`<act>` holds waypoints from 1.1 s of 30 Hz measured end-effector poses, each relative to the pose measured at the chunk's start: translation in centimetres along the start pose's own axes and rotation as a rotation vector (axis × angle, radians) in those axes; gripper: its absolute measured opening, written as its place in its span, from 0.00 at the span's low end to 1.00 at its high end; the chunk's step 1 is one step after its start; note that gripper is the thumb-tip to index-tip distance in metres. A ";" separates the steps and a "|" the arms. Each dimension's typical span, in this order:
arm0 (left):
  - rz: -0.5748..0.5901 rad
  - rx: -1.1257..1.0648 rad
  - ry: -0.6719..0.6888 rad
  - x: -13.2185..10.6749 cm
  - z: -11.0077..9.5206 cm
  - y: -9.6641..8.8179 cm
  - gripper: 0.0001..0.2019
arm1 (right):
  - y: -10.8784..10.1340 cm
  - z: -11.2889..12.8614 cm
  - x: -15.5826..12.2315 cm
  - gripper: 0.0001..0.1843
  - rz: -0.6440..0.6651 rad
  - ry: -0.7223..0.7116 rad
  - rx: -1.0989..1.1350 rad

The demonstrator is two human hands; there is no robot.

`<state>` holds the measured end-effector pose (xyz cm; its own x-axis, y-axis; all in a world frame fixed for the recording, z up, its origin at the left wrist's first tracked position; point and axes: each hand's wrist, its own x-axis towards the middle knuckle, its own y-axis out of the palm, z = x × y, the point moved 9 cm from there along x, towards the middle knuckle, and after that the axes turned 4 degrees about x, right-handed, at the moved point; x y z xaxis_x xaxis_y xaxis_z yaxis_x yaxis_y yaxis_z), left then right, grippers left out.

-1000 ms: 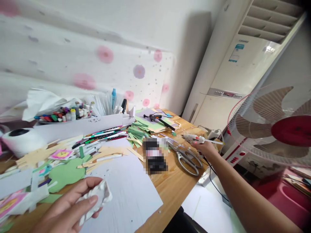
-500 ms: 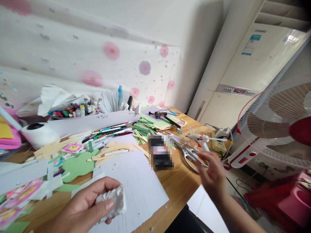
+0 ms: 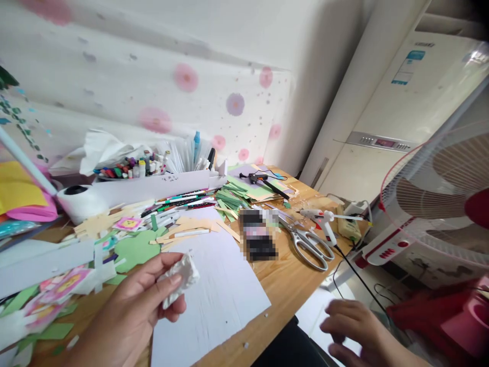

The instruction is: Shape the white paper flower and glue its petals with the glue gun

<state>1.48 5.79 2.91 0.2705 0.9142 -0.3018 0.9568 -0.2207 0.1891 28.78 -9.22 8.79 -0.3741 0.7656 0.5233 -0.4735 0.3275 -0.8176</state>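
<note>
A crumpled white wad [image 3: 187, 275], possibly paper or foil, is pinched between the thumb and fingers of my left hand [image 3: 137, 295]. That hand hovers over a white sheet [image 3: 217, 300] with dark marks on it. Past the table's right edge, my right hand [image 3: 355, 326] is in the air with loosely bent fingers apart and nothing in them. Silver scissors [image 3: 313, 250] lie on the table beyond it, beside a white glue gun [image 3: 321, 219]. A pixelated dark object [image 3: 260, 234] lies left of the scissors.
Paper scraps and a green cutout [image 3: 137, 250] cover the left side. Behind are pens [image 3: 183, 201], a marker box [image 3: 153, 188] and a white roll [image 3: 82, 204]. A black glue gun [image 3: 263, 181] sits on coloured sheets. On the right stands a fan [image 3: 431, 193], with the glue-gun cord nearby.
My right hand has moved down, away from the scissors and off the table's edge. My left hand has risen slightly, and the white wad has turned in its grip. The view has shifted a little.
</note>
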 end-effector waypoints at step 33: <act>0.164 0.317 0.017 -1.4 0.5 2.9 0.12 | 8.0 5.5 13.1 0.09 -0.097 -0.055 0.767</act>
<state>3.91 3.72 3.39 0.4236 0.8629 -0.2755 0.8871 -0.4567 -0.0665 15.75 0.42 10.46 -0.3322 0.7183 0.6113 -0.9184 -0.0987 -0.3830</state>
